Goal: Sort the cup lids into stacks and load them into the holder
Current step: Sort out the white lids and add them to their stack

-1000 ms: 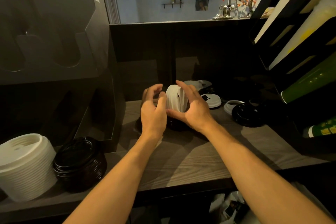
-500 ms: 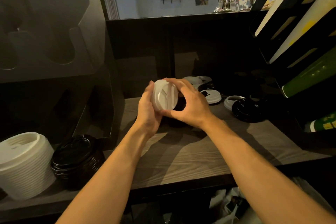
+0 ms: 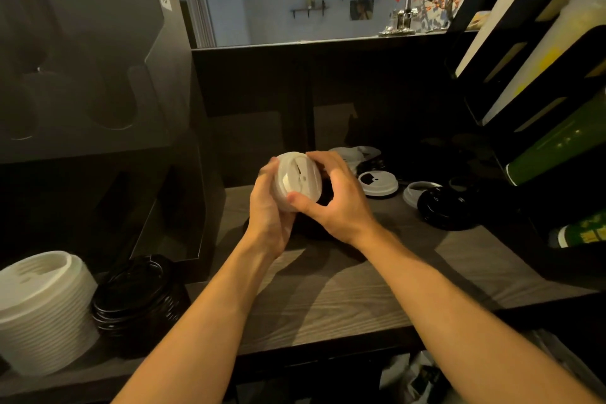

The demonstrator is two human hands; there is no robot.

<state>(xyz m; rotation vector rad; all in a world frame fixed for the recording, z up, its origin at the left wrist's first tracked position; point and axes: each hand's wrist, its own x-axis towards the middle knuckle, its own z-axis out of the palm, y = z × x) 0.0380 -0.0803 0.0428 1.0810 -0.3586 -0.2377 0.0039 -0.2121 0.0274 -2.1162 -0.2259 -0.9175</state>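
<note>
Both hands hold a short stack of white lids (image 3: pixel 299 179) above the tabletop (image 3: pixel 328 302), turned on its side so the top lid's sip opening faces the camera. From behind and below, the left hand (image 3: pixel 267 210) cups the stack, fingers curled round its rim. From the other side the right hand (image 3: pixel 342 203) closes on it — thumb pressed on the lower edge, fingers arched over the top. Just beyond the right hand, loose lids lie on the wood: a single white lid (image 3: pixel 377 184), then another white one (image 3: pixel 417 190) partly behind a pile of black lids (image 3: pixel 447 211). At the near left edge stand a tall white stack (image 3: pixel 42 311) and, just beside it, a black stack (image 3: pixel 137 302) — both in front of the dark holder (image 3: pixel 98 82).
</note>
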